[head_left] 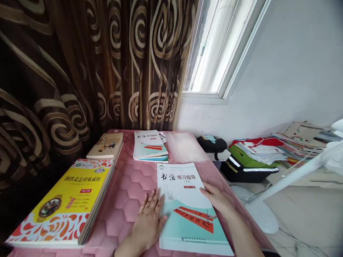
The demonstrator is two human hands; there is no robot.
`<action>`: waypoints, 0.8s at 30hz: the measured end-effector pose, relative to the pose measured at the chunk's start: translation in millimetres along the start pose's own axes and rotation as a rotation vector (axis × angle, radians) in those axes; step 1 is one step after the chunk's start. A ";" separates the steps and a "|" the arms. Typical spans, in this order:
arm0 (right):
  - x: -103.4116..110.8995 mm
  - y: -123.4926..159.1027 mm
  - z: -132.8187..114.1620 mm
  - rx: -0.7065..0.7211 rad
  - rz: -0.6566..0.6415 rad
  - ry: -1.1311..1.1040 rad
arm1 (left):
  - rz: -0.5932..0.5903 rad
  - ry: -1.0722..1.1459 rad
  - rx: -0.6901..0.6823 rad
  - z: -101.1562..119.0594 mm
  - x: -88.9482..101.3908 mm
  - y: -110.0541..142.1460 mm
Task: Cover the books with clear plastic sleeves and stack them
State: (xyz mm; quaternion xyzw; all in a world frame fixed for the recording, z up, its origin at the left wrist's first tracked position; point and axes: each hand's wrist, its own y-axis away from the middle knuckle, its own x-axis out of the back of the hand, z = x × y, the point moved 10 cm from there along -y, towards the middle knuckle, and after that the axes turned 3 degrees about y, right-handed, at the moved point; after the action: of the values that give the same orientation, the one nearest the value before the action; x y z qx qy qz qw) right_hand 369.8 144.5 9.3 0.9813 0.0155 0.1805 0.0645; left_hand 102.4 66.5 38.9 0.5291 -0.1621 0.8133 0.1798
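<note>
A white and teal calligraphy workbook (184,200) lies face up on the pink quilted tabletop, its lower edge toward me. My left hand (150,217) rests at its left side, fingers stretched out and slightly apart, with the fingertips by the edge and the thumb toward the cover. At the right edge, my right hand (218,200) grips the workbook, with thumb and finger tips at the cover's rim. Its other fingers are hidden from view.
Left lies a stack topped by a yellow book (77,192), with a tan book (105,144) behind. Similar workbooks (148,144) and clear plastic sleeves (184,146) sit at the back. A black case (211,143), a piled box (248,166) and a white stand (261,214) are right of the table.
</note>
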 end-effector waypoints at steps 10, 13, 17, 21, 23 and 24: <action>13.5 -1.3 12.6 0.014 0.185 0.180 | 0.093 -0.109 -0.137 -5.3 -6.2 6.1; 7.1 -0.6 9.1 0.039 0.194 0.142 | 0.127 -0.133 -0.149 -7.0 -6.4 7.8; 2.8 -1.4 5.5 0.058 0.226 0.188 | 0.152 -0.150 -0.184 -10.0 -9.0 9.1; 4.9 -0.1 9.1 0.039 0.263 0.239 | 0.136 -0.147 -0.201 -15.6 -16.9 7.1; 6.3 0.9 11.1 0.027 0.270 0.247 | 0.140 -0.142 -0.186 -19.4 -20.1 5.5; 6.8 1.2 11.7 0.023 0.271 0.244 | 0.141 -0.138 -0.179 -20.7 -21.2 4.9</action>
State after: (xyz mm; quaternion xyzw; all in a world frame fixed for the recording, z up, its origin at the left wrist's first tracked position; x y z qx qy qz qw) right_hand 380.4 142.3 1.0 0.9460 -0.1072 0.3050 0.0258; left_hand 91.5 69.0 11.0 0.5530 -0.2829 0.7678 0.1571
